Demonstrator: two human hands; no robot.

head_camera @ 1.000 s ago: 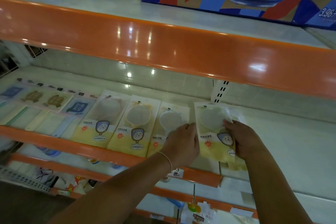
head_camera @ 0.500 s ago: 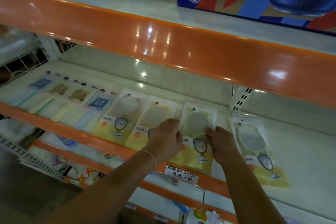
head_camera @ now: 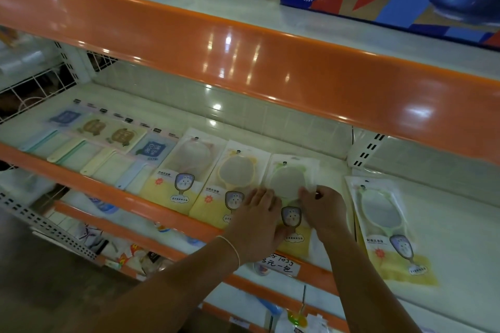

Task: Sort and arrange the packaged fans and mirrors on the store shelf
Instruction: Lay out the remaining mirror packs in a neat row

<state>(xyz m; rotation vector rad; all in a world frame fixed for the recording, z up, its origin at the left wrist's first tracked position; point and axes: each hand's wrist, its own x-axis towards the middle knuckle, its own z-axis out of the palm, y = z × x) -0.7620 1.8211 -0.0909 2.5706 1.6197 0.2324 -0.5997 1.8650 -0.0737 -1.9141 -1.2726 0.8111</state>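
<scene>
Sorting looks more than half done, as I judge it. On the store shelf [head_camera: 460, 224] a row already lies flat: the packaged fans [head_camera: 89, 143] at the far left, then a pink mirror pack [head_camera: 184, 170] and a yellow mirror pack [head_camera: 230, 184] beside them. The green mirror pack [head_camera: 290, 184] is third, just right of the yellow one, and both hands are on it. The left hand [head_camera: 257, 219] rests on its left edge with fingers mostly straight, pressing it down and partly covering the yellow pack. The right hand [head_camera: 324, 208] pinches the right edge of the same pack between thumb and curled fingers. What remains, I think, is squaring this pack with its neighbours, and then the loose mirror pack [head_camera: 384, 219], which lies tilted and apart, to the right of the green one.
</scene>
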